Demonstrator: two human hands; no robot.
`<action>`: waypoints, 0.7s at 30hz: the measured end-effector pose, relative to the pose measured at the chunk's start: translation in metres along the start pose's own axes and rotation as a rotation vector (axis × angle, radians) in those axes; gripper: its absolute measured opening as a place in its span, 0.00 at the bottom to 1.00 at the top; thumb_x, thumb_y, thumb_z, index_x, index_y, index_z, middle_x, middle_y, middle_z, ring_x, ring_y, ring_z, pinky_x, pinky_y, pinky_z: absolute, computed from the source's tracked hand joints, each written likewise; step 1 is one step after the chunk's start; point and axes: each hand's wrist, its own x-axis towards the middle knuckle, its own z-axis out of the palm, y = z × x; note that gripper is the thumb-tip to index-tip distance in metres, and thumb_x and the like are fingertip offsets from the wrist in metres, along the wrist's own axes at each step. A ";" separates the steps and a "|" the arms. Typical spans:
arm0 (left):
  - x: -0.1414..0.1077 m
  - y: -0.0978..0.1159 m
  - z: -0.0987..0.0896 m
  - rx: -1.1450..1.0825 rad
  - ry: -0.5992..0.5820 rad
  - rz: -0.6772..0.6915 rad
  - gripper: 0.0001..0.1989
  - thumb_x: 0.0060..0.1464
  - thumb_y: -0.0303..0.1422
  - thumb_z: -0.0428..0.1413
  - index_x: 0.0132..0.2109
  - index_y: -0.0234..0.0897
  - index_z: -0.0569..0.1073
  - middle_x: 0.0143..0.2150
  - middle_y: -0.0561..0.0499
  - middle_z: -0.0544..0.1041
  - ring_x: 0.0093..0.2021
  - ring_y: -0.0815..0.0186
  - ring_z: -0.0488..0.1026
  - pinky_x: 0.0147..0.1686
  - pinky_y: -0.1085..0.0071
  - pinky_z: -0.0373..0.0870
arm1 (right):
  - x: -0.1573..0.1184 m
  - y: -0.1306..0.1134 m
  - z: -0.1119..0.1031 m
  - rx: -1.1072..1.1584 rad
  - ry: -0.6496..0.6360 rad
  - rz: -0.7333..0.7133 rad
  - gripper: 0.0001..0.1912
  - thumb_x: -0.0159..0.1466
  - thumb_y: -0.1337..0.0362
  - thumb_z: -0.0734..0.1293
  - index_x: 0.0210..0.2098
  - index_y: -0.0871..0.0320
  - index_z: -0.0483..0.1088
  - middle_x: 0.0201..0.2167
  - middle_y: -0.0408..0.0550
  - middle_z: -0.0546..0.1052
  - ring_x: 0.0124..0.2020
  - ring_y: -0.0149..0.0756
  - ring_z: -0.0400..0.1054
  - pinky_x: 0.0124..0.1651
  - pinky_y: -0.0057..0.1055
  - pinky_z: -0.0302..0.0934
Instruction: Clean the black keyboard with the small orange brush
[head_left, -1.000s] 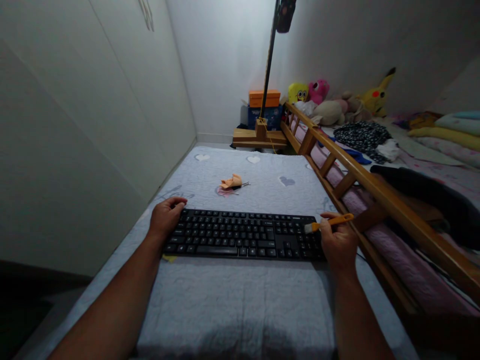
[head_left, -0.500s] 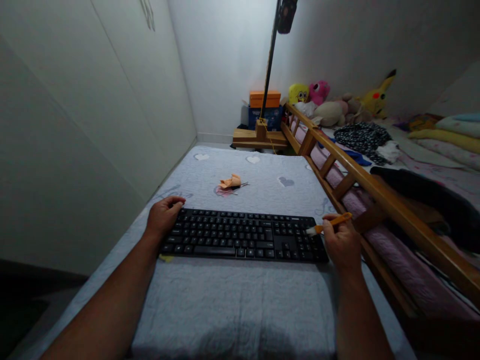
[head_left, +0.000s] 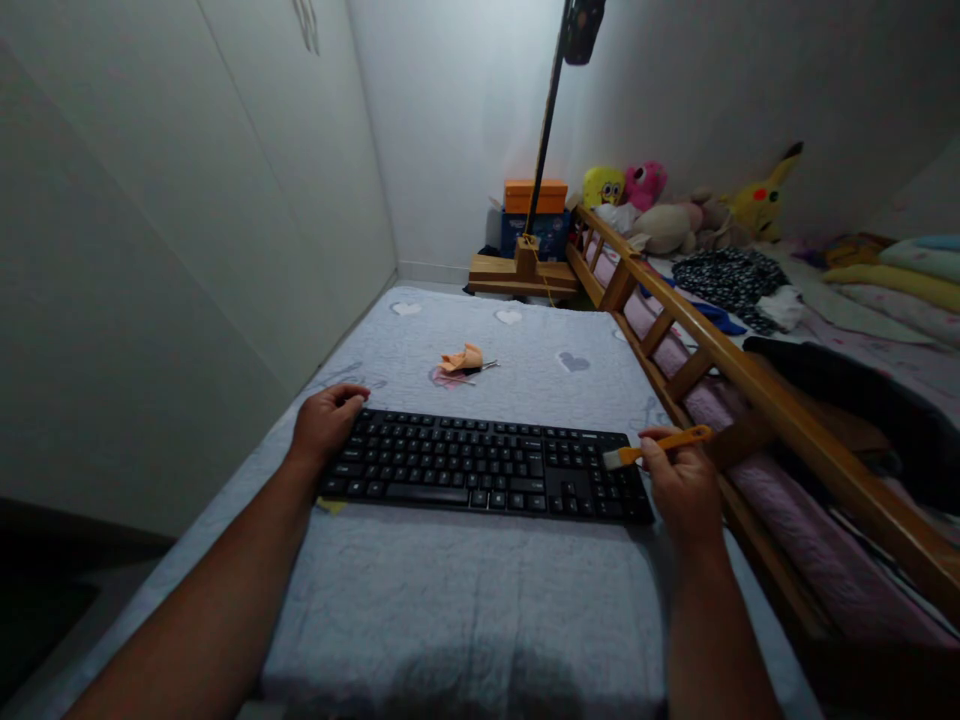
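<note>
A black keyboard (head_left: 450, 462) lies flat on the pale quilted cover. At its upper left corner my left hand (head_left: 324, 428) is closed, with curled fingers and thumb against the keyboard's end. My right hand (head_left: 681, 482) pinches a small brush (head_left: 660, 446) with an orange handle and pale bristles. The bristle end is over the number keys at the right side; whether it touches them I cannot tell. Beyond the keyboard, a crumpled orange cloth (head_left: 461, 358) lies beside thin sticks (head_left: 480, 368).
A wooden bed rail (head_left: 697, 315) runs along the right, with plush toys (head_left: 664, 228) and clothes behind it. The white wardrobe (head_left: 225, 200) stands on the left. At the far end are a lamp stand (head_left: 546, 130) and an orange box (head_left: 535, 196).
The brush in my right hand has shifted slightly left over the number keys, and its bristles show more broadly. My left hand stays at the keyboard's left end. The view has shifted slightly.
</note>
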 end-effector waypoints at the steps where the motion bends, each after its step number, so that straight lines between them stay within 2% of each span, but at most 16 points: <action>1: 0.000 0.000 0.000 0.005 0.001 0.003 0.15 0.42 0.41 0.55 0.35 0.40 0.80 0.36 0.48 0.83 0.40 0.54 0.78 0.45 0.64 0.73 | 0.000 0.000 0.002 -0.010 -0.026 -0.007 0.17 0.60 0.50 0.64 0.35 0.57 0.75 0.28 0.48 0.77 0.31 0.42 0.72 0.37 0.35 0.64; 4: 0.001 -0.003 0.000 0.017 0.000 0.009 0.16 0.43 0.42 0.55 0.35 0.40 0.80 0.36 0.48 0.83 0.40 0.54 0.78 0.45 0.64 0.73 | 0.001 0.006 0.002 -0.110 0.000 -0.033 0.17 0.60 0.51 0.63 0.34 0.57 0.76 0.27 0.49 0.78 0.31 0.44 0.73 0.38 0.36 0.64; 8: 0.003 -0.005 0.001 0.011 0.001 0.004 0.16 0.42 0.42 0.55 0.36 0.39 0.80 0.36 0.48 0.83 0.41 0.55 0.78 0.44 0.65 0.73 | 0.006 0.015 -0.006 -0.262 0.194 -0.050 0.15 0.59 0.55 0.62 0.35 0.58 0.76 0.31 0.53 0.80 0.34 0.47 0.74 0.42 0.38 0.65; 11: 0.004 -0.008 0.002 -0.004 -0.003 0.001 0.16 0.42 0.42 0.55 0.36 0.39 0.81 0.37 0.48 0.83 0.41 0.55 0.79 0.45 0.65 0.73 | 0.007 0.014 -0.008 -0.253 0.276 -0.041 0.16 0.60 0.55 0.61 0.35 0.58 0.76 0.33 0.55 0.81 0.36 0.48 0.75 0.44 0.39 0.65; 16: 0.006 -0.012 0.003 -0.022 0.006 0.011 0.16 0.43 0.42 0.56 0.36 0.39 0.81 0.38 0.48 0.83 0.42 0.54 0.79 0.48 0.64 0.73 | 0.005 0.009 -0.002 -0.135 0.193 0.044 0.20 0.61 0.48 0.62 0.35 0.58 0.75 0.28 0.54 0.80 0.32 0.48 0.75 0.42 0.40 0.66; 21: 0.006 -0.010 0.002 0.003 0.010 0.005 0.14 0.43 0.41 0.56 0.35 0.40 0.80 0.38 0.48 0.83 0.44 0.53 0.79 0.48 0.63 0.73 | 0.005 0.009 -0.002 -0.169 0.129 0.015 0.19 0.60 0.46 0.63 0.33 0.56 0.73 0.27 0.54 0.80 0.33 0.48 0.76 0.44 0.40 0.66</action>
